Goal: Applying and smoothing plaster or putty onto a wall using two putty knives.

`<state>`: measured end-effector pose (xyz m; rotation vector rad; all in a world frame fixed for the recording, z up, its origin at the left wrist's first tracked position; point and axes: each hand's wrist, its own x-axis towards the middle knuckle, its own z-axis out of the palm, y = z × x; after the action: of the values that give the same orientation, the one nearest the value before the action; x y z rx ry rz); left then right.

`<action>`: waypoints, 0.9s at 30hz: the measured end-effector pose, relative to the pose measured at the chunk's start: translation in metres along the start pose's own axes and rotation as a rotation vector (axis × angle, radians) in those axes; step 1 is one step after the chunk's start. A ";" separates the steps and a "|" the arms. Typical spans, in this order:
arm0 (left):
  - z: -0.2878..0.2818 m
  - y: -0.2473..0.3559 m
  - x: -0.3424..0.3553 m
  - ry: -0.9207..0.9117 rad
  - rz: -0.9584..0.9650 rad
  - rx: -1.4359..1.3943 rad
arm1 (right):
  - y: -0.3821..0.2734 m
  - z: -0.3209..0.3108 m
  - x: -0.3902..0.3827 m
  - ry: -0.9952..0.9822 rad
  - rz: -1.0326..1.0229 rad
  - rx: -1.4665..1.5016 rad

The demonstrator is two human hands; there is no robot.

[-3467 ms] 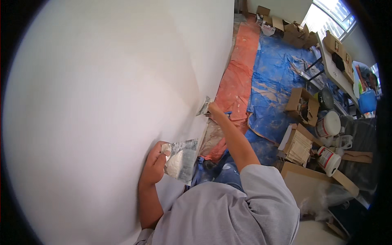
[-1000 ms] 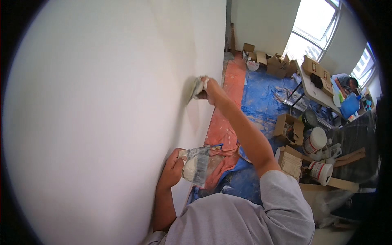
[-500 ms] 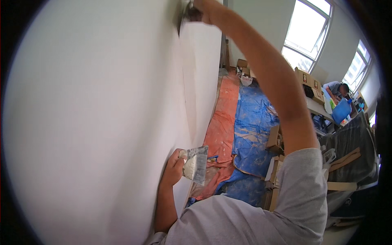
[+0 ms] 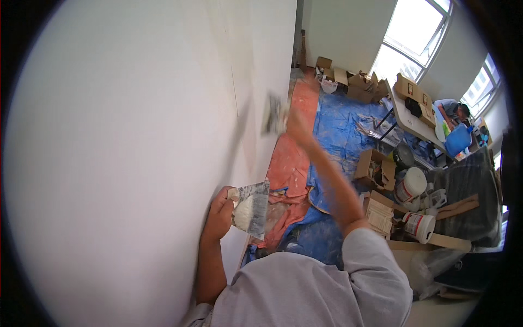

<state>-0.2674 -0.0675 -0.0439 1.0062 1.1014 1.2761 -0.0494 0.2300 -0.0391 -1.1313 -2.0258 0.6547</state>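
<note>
A white wall (image 4: 114, 163) fills the left of the head view, with a faint beige strip and thin dark line high up. Low at the wall, my left hand (image 4: 217, 215) is closed round a wide putty knife (image 4: 256, 210) carrying a lump of pale paste (image 4: 242, 215). Higher and to the right, my right hand (image 4: 294, 122) is closed on a second putty knife (image 4: 272, 114), motion-blurred near the wall's far part; I cannot tell whether the blade touches the wall.
Red sheeting (image 4: 291, 158) and blue sheeting (image 4: 340, 122) cover the floor. At the right are cardboard boxes (image 4: 373, 169), white buckets (image 4: 411, 185), and a folding table (image 4: 408, 122) bearing boxes and a blue jug (image 4: 457, 141). A person (image 4: 452, 109) bends beside it, near the windows.
My right hand rose high along the wall half a second ago and has now come down and rightward with its knife. My left hand has shifted slightly up and left, still holding its knife.
</note>
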 end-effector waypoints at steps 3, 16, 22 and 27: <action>0.006 0.004 0.002 0.042 -0.043 -0.024 | 0.111 0.143 -0.078 -0.027 0.358 0.650; 0.050 0.036 0.022 -0.251 0.030 -0.022 | 0.339 0.217 -0.076 -0.025 0.304 0.467; -0.003 0.009 -0.008 0.001 -0.011 0.021 | -0.025 0.128 -0.022 -0.217 0.676 1.013; 0.005 0.009 0.006 -0.067 0.061 0.050 | -0.129 -0.006 0.029 -0.156 0.456 0.998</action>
<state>-0.2642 -0.0612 -0.0348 1.1200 1.0630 1.2602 -0.1205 0.1926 0.0667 -0.8980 -1.2124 1.7655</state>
